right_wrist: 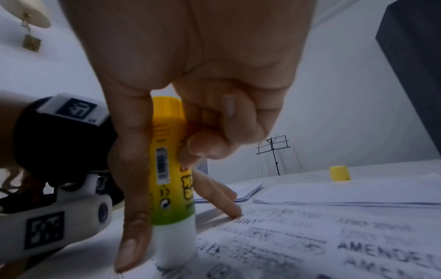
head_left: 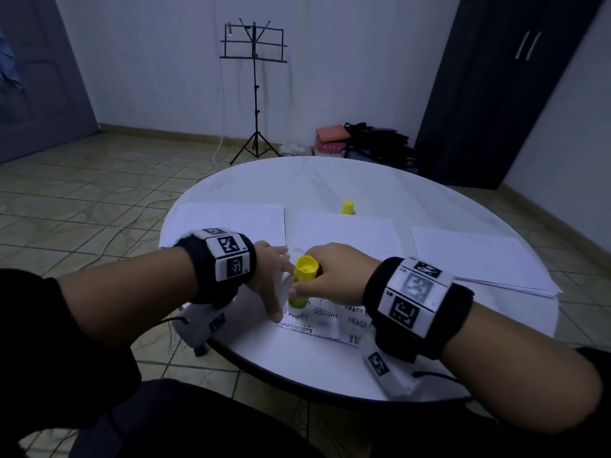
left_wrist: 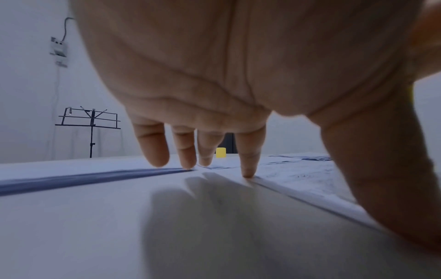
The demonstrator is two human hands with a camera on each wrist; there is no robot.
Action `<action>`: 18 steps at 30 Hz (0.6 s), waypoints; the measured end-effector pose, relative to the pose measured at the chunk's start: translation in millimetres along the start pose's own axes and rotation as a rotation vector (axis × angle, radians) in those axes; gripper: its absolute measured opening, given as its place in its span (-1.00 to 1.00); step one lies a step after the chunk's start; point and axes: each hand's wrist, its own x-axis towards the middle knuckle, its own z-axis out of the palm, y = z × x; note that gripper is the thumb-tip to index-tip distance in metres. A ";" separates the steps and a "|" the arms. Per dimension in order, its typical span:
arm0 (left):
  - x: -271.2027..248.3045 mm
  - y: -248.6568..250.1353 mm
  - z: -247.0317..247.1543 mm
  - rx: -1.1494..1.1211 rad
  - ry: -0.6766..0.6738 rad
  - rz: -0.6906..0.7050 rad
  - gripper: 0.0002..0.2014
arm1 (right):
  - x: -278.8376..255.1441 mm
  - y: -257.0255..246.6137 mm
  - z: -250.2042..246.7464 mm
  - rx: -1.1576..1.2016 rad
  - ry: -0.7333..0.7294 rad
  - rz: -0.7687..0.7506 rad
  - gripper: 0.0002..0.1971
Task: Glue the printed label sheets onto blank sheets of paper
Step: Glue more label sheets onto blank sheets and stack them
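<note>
A yellow and green glue stick (head_left: pixel 301 284) (right_wrist: pixel 170 181) stands tip-down on the near left corner of a printed label sheet (head_left: pixel 330 322) (right_wrist: pixel 322 245) lying on the white round table (head_left: pixel 330 180). My right hand (head_left: pixel 330 276) (right_wrist: pixel 190 132) grips the stick between thumb and curled fingers. To its left, my left hand (head_left: pixel 272 279) (left_wrist: pixel 214 147) is spread, with straight fingertips (left_wrist: pixel 248 172) pressing the sheet's edge. The stick's yellow cap (head_left: pixel 347 207) (left_wrist: pixel 220 152) (right_wrist: pixel 339 173) stands farther back on the table.
Three stacks of paper lie across the table: left (head_left: pixel 231 223), middle (head_left: pixel 347 233), right (head_left: pixel 479 259). A music stand (head_left: pixel 254 94), bags (head_left: pixel 370 140) and a dark cupboard (head_left: pixel 496 94) stand by the far wall.
</note>
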 end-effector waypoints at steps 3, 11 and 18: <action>-2.0 7.7 -5.8 0.055 0.013 -0.034 -0.01 | -19.1 14.0 -5.4 0.007 0.005 0.030 -0.73; 3.7 56.3 -15.0 0.015 0.062 0.140 -0.18 | -74.8 69.0 -28.1 0.035 -0.013 0.223 -0.71; 16.9 100.9 -22.7 -0.081 0.115 0.231 -0.34 | -81.7 101.6 -41.1 0.084 0.145 0.365 -0.70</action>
